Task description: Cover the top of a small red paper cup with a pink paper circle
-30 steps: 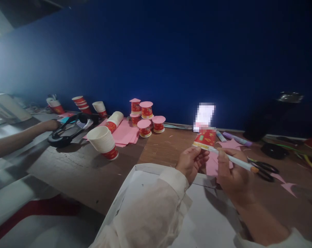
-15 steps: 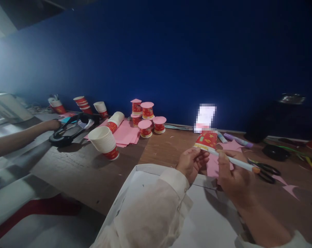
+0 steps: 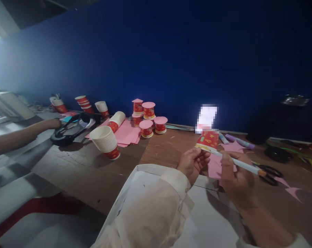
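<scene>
My left hand (image 3: pixel 193 164) pinches the rim of a red paper cup (image 3: pixel 209 140), which is held upside down with its gold-white rim toward me. In my right hand (image 3: pixel 235 177) is a white marker (image 3: pixel 245 166) with an orange end; its tip meets the cup near the rim. Whether it is leaving a mark is too small to see. Beneath the cup lies pink paper (image 3: pixel 215 167), partly covered by my hands. Black-handled scissors (image 3: pixel 271 172) rest just beyond my right hand.
A white box lid (image 3: pixel 145 168) sits under my forearms. Several pink-topped cups (image 3: pixel 147 129) stand near the blue wall, with stacked paper cups (image 3: pixel 105 143) and pink sheets (image 3: pixel 128 132) leftward. A co-worker's arm (image 3: pixel 27 134) reaches toward a black headset (image 3: pixel 65 136). Markers (image 3: pixel 238 141) lie behind.
The whole view has shifted slightly. Both hands keep their hold on the cup and marker, with the marker tip still at the rim.
</scene>
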Motion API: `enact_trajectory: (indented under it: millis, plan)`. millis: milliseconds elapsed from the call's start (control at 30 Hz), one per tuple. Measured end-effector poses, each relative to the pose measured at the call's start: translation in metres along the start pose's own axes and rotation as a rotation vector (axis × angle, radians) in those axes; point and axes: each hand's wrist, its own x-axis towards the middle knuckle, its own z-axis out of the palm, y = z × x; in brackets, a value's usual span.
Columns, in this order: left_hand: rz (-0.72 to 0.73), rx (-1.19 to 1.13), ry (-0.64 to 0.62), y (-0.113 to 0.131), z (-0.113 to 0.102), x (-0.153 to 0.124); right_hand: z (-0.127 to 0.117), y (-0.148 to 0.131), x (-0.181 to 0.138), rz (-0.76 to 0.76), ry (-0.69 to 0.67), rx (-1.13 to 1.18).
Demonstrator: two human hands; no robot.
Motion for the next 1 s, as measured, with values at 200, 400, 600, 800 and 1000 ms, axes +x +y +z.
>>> enact_trajectory:
  millis: [200, 400, 600, 800, 1000]
  plan:
    - [-0.016, -0.051, 0.028, 0.0017, -0.001, 0.001, -0.0011, -0.0021, 0.0004, -0.031, 0.054, 0.057]
    - [-0.007, -0.036, 0.013, -0.0002, -0.0019, 0.0029, 0.0005, -0.0009, -0.0033, -0.049, -0.006, 0.072]
    - [-0.004, -0.019, -0.001, -0.0006, -0.0022, 0.0026, 0.001, -0.0012, -0.0022, -0.038, -0.005, 0.073]
    - [-0.02, -0.002, -0.013, 0.0, -0.0013, 0.0017, 0.0005, -0.0006, -0.0009, -0.061, 0.002, 0.045]
    - [-0.007, 0.007, -0.008, 0.0005, -0.0007, 0.0004, 0.0006, -0.0029, -0.0004, -0.06, 0.023, -0.024]
